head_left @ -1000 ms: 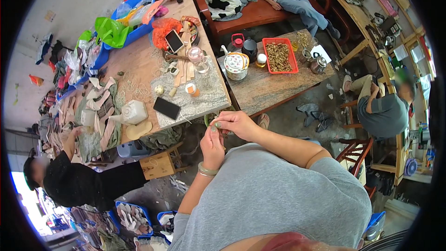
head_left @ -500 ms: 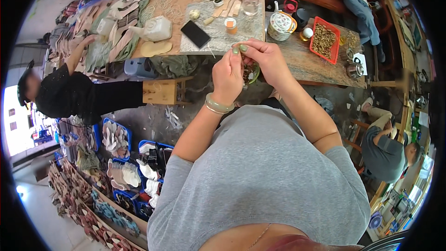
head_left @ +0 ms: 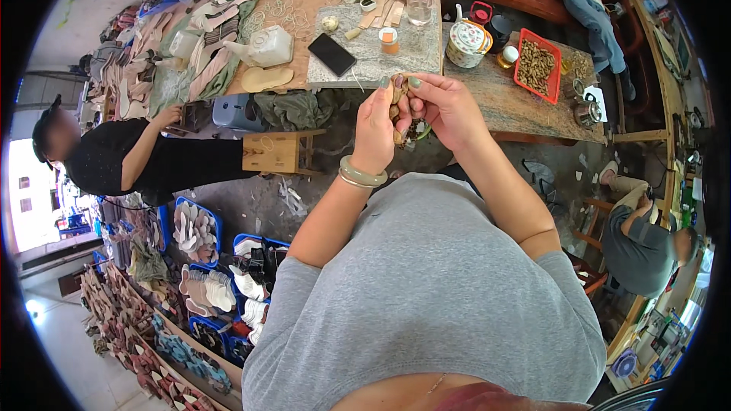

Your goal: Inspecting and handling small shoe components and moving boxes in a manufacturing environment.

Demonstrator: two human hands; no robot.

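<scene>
Close together in front of my chest, my hands work on peanuts in their shells. My left hand [head_left: 375,125] has its fingers curled round several peanuts [head_left: 395,110], and a reddish kernel shows near the thumb. Thumb and bent fingers of my right hand [head_left: 449,110] close on the same peanuts from the other side; which piece each finger grips is partly hidden. Below the hands, a green-rimmed container [head_left: 421,134] with dark bits in it is mostly covered.
Ahead, a stone slab [head_left: 327,21] holds a black phone [head_left: 332,55], a small jar [head_left: 388,40] and a clear bottle [head_left: 419,1]. At right stand a patterned teapot [head_left: 466,44] and a red basket [head_left: 559,68] of peanuts. A person [head_left: 114,148] sits at left, others at right.
My hands have moved slightly apart and turned, so the peanuts between them now show. The person at left has drawn an arm back from the table. The whole view has shifted slightly.
</scene>
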